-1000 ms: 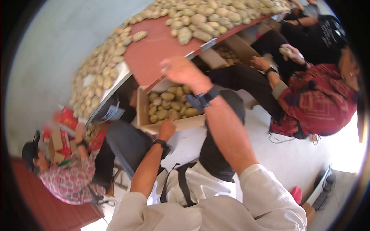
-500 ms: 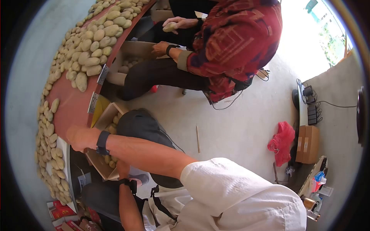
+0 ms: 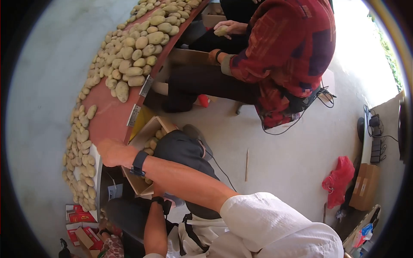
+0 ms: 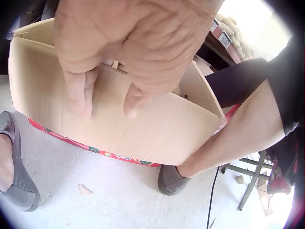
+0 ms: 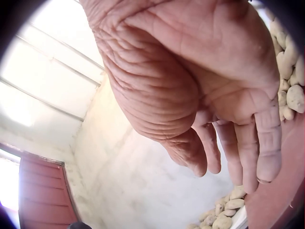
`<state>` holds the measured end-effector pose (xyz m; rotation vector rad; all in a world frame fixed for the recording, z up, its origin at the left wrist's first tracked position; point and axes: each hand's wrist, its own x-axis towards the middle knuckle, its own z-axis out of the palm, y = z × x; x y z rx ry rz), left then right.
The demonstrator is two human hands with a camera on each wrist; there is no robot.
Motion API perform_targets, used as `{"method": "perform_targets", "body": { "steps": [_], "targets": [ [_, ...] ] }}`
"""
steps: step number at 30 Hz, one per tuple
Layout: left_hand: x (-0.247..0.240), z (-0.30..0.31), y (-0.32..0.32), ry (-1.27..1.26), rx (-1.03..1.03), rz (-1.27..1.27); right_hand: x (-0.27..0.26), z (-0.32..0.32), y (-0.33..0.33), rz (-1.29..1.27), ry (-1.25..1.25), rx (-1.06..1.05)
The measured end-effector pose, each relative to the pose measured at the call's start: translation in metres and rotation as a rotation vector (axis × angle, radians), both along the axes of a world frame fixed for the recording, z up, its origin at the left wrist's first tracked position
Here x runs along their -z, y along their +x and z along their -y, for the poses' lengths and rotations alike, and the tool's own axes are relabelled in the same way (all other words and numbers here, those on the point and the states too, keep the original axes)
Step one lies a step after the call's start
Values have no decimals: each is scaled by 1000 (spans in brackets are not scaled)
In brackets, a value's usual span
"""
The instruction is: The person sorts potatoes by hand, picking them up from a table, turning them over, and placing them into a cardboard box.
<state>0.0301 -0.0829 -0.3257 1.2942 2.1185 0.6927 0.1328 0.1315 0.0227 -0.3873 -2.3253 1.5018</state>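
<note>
My right hand (image 3: 114,152) reaches out at the near edge of the red tabletop (image 3: 116,114), beside a pile of tan potatoes (image 3: 129,53). Its fingers point downward and hold nothing in the right wrist view, with more potatoes (image 5: 295,98) beyond them. Below, an open cardboard box (image 3: 137,142) with potatoes inside stands by my knee. My left hand (image 4: 138,43) lies over the rim of this box. The thumb and some fingers hang loosely in front of the plain cardboard wall. In the head view the left hand is mostly hidden behind my right arm.
A person in a red patterned shirt (image 3: 284,47) sits to the right, holding one potato (image 3: 221,31) near another box. Red cartons (image 3: 84,215) and another person's arm are at lower left. A black cable (image 3: 221,172) and a stick (image 3: 247,165) lie on the floor.
The head view has swung right, then slightly back left. My right hand has moved from above the box toward the tabletop's left end. My left hand has stayed at the box.
</note>
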Motion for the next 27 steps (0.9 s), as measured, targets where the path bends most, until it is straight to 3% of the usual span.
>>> {"method": "perform_targets", "body": {
  "steps": [5, 7, 11, 27],
  "targets": [
    [-6, -4, -8, -7, -19, -22, 6, 9, -8, -106, 45, 63],
    [-8, 8, -8, -21, -9, -23, 6, 10, -14, -94, -35, -9],
    [-13, 23, -7, -52, 21, -21, 8, 19, -27, -120, -104, 49],
    [-17, 59, -23, -122, 94, 65, 2, 26, -25, -5, 84, -69]
  ]
}}
